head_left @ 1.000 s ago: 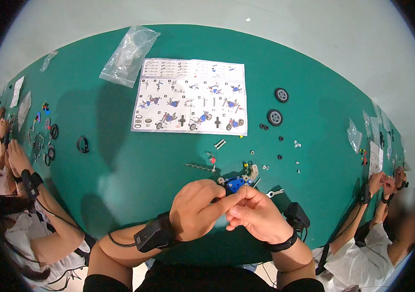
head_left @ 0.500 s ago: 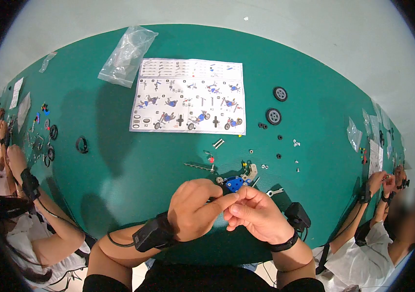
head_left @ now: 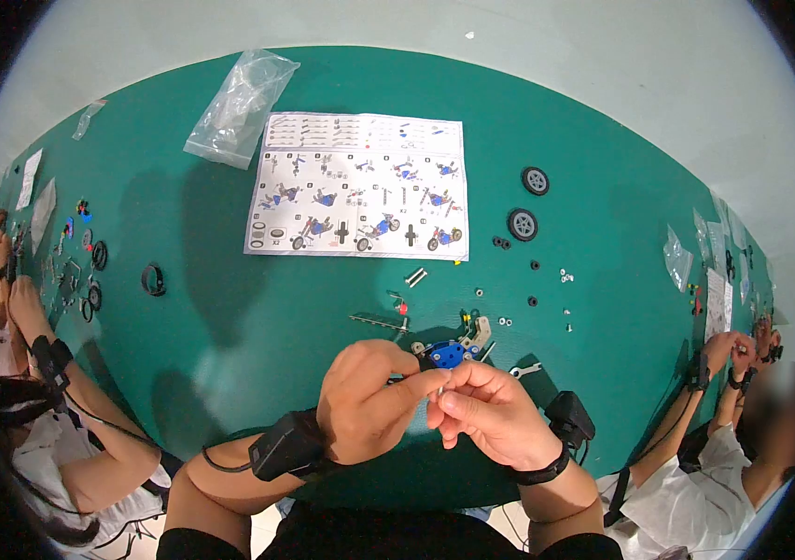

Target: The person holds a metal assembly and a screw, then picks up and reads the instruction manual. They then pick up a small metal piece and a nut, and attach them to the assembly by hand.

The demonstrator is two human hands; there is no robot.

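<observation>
My left hand (head_left: 367,401) is closed, its fingers curled and its index finger reaching to the fingertips of my right hand; what it holds is hidden. My right hand (head_left: 489,413) is closed in a pinch, with a small silvery piece (head_left: 440,393) showing between thumb and fingers. Just beyond both hands lies a partly built model with a blue plate (head_left: 447,354) and a beige curved part (head_left: 481,331). A small metal wrench (head_left: 526,371) rests right of it. To its left is a perforated metal strip (head_left: 379,323), close to a red piece (head_left: 402,307).
A printed instruction sheet (head_left: 357,187) lies ahead, beside a clear plastic bag (head_left: 241,107). Two wheels (head_left: 523,224), long bolts (head_left: 416,277) and loose nuts (head_left: 506,322) are on the green table (head_left: 323,84). Co-workers sit left and right, a black ring (head_left: 154,280) on the left.
My hands stay together with only a slight shift of the fingers. The silvery piece now shows between my right fingertips. The whole view has shifted very slightly.
</observation>
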